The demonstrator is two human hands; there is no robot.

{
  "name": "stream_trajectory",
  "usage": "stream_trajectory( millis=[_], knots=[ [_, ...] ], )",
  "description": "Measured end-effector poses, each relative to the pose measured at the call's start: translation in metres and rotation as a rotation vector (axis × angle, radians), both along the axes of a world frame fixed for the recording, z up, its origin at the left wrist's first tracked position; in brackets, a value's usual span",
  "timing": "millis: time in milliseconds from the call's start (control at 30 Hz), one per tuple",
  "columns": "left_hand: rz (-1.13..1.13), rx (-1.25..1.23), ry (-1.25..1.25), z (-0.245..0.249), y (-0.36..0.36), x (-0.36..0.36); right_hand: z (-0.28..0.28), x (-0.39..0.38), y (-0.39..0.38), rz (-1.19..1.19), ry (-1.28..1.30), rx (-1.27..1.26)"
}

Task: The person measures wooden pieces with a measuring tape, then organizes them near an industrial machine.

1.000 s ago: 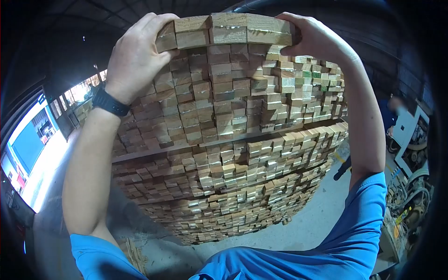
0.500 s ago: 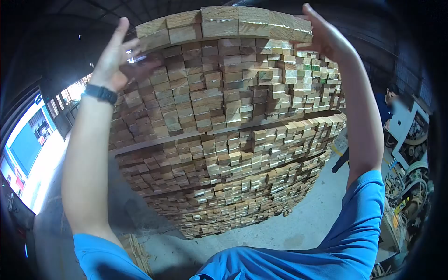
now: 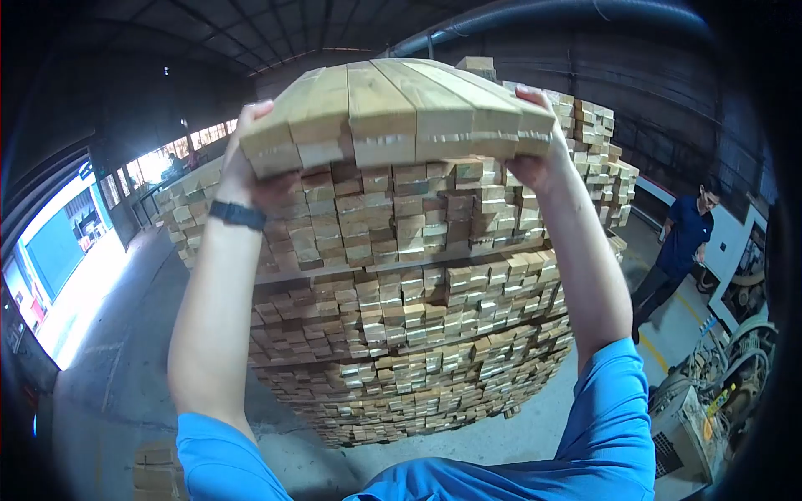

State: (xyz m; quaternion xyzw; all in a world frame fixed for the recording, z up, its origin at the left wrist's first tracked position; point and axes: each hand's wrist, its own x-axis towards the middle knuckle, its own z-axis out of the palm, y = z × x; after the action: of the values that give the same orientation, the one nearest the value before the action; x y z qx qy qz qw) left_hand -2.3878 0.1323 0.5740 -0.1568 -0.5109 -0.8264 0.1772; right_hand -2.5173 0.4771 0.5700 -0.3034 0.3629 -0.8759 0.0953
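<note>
A tall stack of cut timber [image 3: 418, 334] rises in front of me, its sawn ends facing me. On top lies a row of several pale planks [image 3: 393, 108] side by side. My left hand [image 3: 251, 171], with a black watch on the wrist, grips the left end of that row. My right hand [image 3: 535, 154] grips its right end. Both arms are raised high, in blue sleeves. The planks' near ends jut out over the stack's face.
A person in a dark blue shirt [image 3: 681, 250] stands at the right beside machinery [image 3: 727, 376]. A bright doorway [image 3: 58, 267] opens at the left. Grey concrete floor [image 3: 109, 367] lies around the stack. A small wood pile [image 3: 154, 472] sits low at the left.
A second ago both hands clasped the top row, half a second ago they were open beside it, and now they grip it again with the planks drawn out toward me.
</note>
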Motion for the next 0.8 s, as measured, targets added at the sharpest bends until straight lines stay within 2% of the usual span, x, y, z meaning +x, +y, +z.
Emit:
stream_trajectory(
  millis=[67, 133, 300, 400, 467, 567, 633, 700, 800],
  knots=[
    [0.064, -0.078, 0.06, -0.014, 0.014, 0.014, -0.014, 0.004, 0.001, -0.101, -0.056, -0.02],
    [0.08, -0.016, 0.06, -0.025, 0.031, 0.029, -0.029, 0.01, 0.004, 0.039, 0.031, -0.081],
    [0.1, 0.026, 0.097, -0.061, 0.047, 0.054, -0.073, 0.016, 0.008, 0.018, 0.129, -0.113],
    [0.184, 0.048, 0.121, -0.087, 0.053, 0.066, -0.101, 0.008, 0.01, 0.133, 0.258, -0.127],
    [0.159, 0.051, 0.147, -0.105, 0.05, 0.077, -0.112, 0.013, 0.009, 0.169, 0.289, -0.144],
    [0.281, 0.101, 0.167, -0.121, 0.066, 0.099, -0.138, 0.003, 0.009, 0.156, 0.244, -0.146],
    [0.26, 0.121, 0.142, -0.128, 0.068, 0.116, -0.175, -0.034, 0.011, 0.168, 0.212, -0.202],
    [0.345, 0.107, 0.166, -0.152, 0.056, 0.142, -0.188, -0.031, -0.001, 0.349, 0.208, -0.26],
    [0.539, 0.191, 0.066, -0.153, 0.099, 0.192, -0.201, -0.009, -0.032, 0.446, 0.128, -0.182]
  ],
)
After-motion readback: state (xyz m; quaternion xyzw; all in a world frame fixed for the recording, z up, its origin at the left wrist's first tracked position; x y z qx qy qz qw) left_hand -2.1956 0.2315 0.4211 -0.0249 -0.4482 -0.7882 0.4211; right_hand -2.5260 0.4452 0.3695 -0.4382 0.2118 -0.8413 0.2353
